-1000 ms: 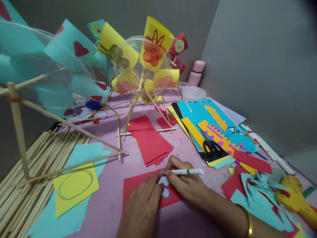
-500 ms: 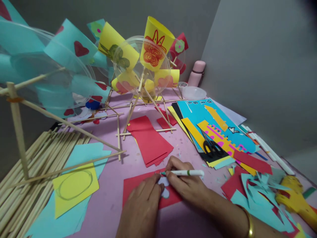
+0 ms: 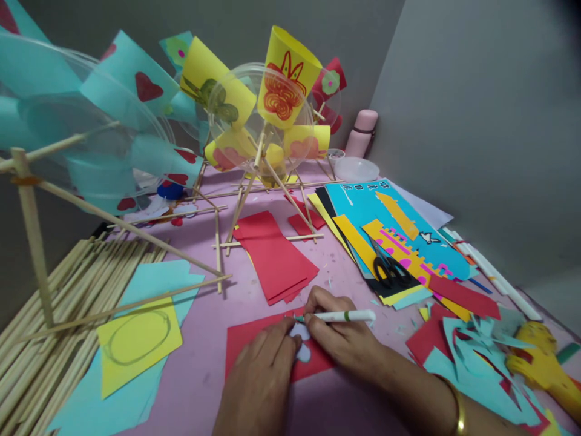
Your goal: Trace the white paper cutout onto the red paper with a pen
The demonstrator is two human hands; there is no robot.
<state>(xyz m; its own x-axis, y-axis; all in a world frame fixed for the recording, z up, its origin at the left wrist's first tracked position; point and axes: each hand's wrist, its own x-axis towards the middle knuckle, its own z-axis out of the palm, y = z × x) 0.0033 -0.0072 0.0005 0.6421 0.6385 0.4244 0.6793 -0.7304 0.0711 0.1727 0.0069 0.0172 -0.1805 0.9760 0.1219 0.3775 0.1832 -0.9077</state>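
Note:
A sheet of red paper [image 3: 245, 345] lies on the table in front of me. On it is a small pale lavender paper cutout [image 3: 302, 352] with rounded lobes, partly covered by my fingers. My left hand [image 3: 265, 363] lies flat over the red paper, its fingertips pressing on the cutout's left side. Between the thumb and fingers of my right hand [image 3: 338, 330] is a white felt-tip pen [image 3: 351, 316] with a green band. The pen's green tip points left and meets the paper at the cutout's upper edge.
Red paper strips [image 3: 275, 257] lie just beyond. Black-handled scissors [image 3: 390, 269] rest on coloured sheets, with paper scraps [image 3: 476, 363] and a yellow tool [image 3: 535, 351] nearer right. Stick-framed paper wheels [image 3: 258, 151] stand behind. Wooden sticks [image 3: 68, 303] and a yellow sheet [image 3: 140, 345] are left.

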